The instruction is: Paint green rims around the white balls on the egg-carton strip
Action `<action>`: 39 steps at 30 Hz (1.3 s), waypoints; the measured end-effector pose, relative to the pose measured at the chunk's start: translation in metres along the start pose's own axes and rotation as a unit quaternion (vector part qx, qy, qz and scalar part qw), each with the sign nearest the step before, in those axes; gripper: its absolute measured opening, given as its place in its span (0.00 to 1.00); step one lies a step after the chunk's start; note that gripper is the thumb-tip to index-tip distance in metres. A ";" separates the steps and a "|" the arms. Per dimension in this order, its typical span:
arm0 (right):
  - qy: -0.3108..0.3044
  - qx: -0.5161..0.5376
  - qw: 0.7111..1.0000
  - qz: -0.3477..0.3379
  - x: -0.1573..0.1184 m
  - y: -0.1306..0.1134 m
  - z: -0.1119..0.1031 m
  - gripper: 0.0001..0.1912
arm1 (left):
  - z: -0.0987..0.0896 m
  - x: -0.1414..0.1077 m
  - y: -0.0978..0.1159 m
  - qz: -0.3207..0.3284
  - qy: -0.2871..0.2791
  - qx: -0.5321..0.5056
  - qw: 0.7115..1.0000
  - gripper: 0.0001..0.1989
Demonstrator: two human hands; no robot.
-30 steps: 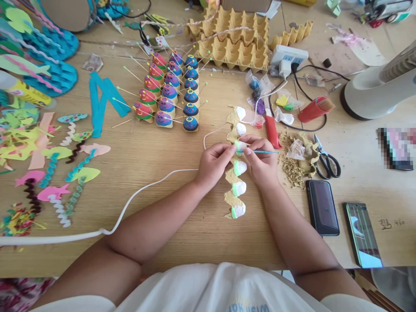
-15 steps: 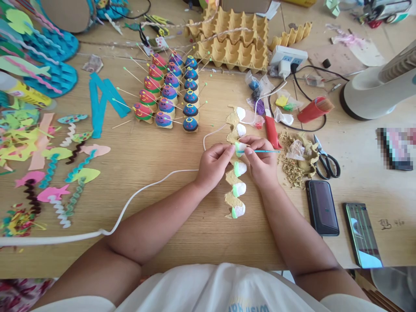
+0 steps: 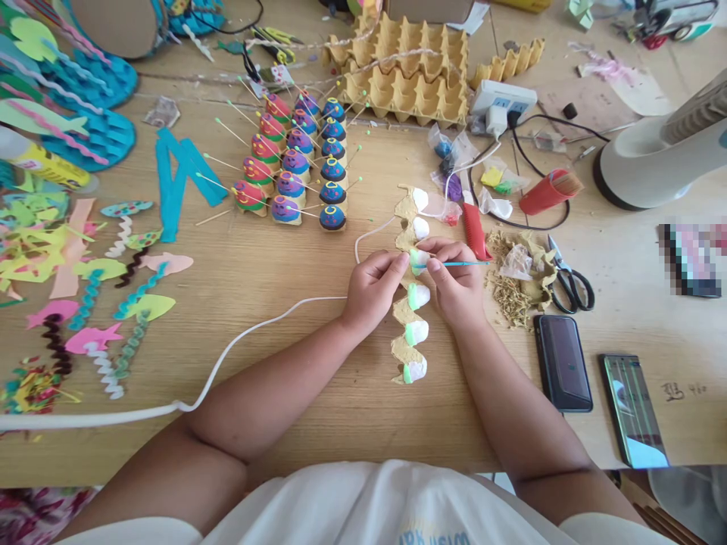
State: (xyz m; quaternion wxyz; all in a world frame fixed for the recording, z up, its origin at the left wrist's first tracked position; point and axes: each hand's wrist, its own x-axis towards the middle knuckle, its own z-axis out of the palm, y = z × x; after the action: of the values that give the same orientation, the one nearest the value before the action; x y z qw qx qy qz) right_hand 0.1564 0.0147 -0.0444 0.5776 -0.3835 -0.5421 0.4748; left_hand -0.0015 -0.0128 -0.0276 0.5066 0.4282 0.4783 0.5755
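A strip of egg carton (image 3: 404, 310) lies lengthwise in front of me, its cups capped in white, several with a light green band. My left hand (image 3: 375, 291) pinches the strip's left edge at the third cup from the top. In my right hand (image 3: 457, 280), between thumb and fingers, is a thin blue stick tool (image 3: 469, 263). Its tip is at the green and white cup (image 3: 419, 260), though the exact contact is too small to make out. Several fingers of the right hand rest close behind that cup.
Rows of painted carton cups (image 3: 295, 161) with sticks stand beyond my hands. Behind them is an egg tray (image 3: 414, 68). To the right are a power strip (image 3: 504, 97), a red comb-like piece (image 3: 475, 231), scissors (image 3: 571, 284) and a phone (image 3: 563, 363). A white cable (image 3: 244, 333) runs left.
The tool's tip has shifted slightly on the cup, and the strip's lower end has swung a touch. Both hands stay in nearly the same place.
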 end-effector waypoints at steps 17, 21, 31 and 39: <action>0.002 0.009 1.000 -0.018 0.000 -0.002 0.000 0.13 | -0.001 0.001 -0.001 0.013 -0.001 0.012 1.000 0.26; -0.009 0.003 1.000 -0.025 0.000 -0.002 0.000 0.12 | -0.002 0.002 -0.004 0.014 -0.002 0.011 1.000 0.25; -0.012 -0.040 0.999 -0.027 0.000 -0.004 -0.001 0.14 | -0.002 0.002 -0.009 0.002 0.004 -0.004 1.000 0.24; -0.030 -0.002 1.000 -0.007 0.000 -0.003 -0.001 0.16 | 0.002 0.003 -0.008 -0.040 0.026 -0.076 0.996 0.26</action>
State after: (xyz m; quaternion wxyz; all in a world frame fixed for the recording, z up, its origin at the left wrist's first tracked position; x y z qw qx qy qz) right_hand 0.1576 0.0142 -0.0414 0.5633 -0.3666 -0.5628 0.4812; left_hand 0.0015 -0.0089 -0.0353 0.5482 0.3539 0.4628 0.6001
